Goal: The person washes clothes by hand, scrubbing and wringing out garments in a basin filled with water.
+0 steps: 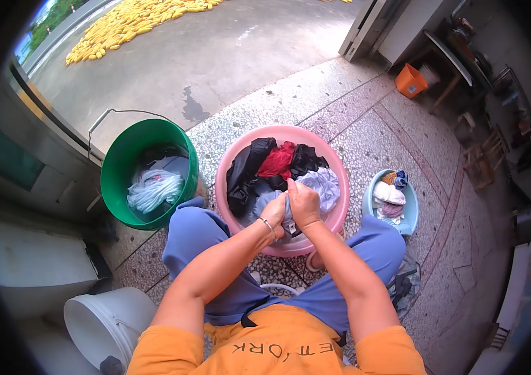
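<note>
A pink basin (226, 147) stands on the floor between my knees, full of clothes. My left hand (275, 211) and my right hand (303, 203) are close together over its near half, both closed on a grey-blue garment (288, 220) bunched between them. Part of that cloth hangs down into the basin. Around it lie a black garment (248, 172), a red cloth (277, 160) in the middle, and a pale lavender garment (323, 187) at the right. My fingers hide some of the gripped cloth.
A green bucket (114, 169) at left holds water and white cloth (153, 189). At right sits a small light-blue basin (409, 215) of small laundry pieces. A white bucket (84, 315) stands lower left, an orange bin (410, 81) upper right. Corn cobs (134, 25) cover ground outside.
</note>
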The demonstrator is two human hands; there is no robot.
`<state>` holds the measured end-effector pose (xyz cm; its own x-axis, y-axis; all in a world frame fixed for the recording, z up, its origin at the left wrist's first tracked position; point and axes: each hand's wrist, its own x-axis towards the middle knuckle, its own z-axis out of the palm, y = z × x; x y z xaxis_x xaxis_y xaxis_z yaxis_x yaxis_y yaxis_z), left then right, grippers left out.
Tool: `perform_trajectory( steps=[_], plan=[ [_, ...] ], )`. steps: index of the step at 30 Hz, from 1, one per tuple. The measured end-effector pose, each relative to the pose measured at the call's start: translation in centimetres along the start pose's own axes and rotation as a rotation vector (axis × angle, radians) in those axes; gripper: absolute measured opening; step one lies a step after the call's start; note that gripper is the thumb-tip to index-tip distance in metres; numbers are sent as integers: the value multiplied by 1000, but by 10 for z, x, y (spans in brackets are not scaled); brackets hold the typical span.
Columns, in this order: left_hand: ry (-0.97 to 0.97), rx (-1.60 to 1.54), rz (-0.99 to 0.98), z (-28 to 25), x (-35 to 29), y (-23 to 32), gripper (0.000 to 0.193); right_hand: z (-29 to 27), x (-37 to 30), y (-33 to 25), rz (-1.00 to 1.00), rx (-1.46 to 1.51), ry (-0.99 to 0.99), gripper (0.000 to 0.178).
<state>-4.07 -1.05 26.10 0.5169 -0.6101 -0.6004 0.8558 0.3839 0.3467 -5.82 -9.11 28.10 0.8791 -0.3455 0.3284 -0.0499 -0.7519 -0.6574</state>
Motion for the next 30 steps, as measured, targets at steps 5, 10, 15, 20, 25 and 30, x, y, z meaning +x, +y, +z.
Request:
perform_trajectory(
  steps=[5, 10, 15, 20, 25, 30],
  plan=[
    [-252, 55, 286, -71, 33, -10, 30, 5, -29, -79, -258, 129, -42, 29],
    [-57, 109, -77, -4, -10, 12, 28, 1, -6, -1, 61, 84, 38, 34],
    [-74, -19, 12, -6, -21, 35, 41, -10, -19, 64, 308, 85, -120, 42],
    [69, -14, 282, -44, 8, 42, 30, -53, -25, 43, 541, 822, -481, 37],
    [89, -29, 248, -33, 7, 26, 27, -52, -13, 46, 664, 1182, -215, 24],
    [221, 81, 126, -28, 14, 14, 27, -19, -9, 8, 312, 668, 18, 20]
  ],
)
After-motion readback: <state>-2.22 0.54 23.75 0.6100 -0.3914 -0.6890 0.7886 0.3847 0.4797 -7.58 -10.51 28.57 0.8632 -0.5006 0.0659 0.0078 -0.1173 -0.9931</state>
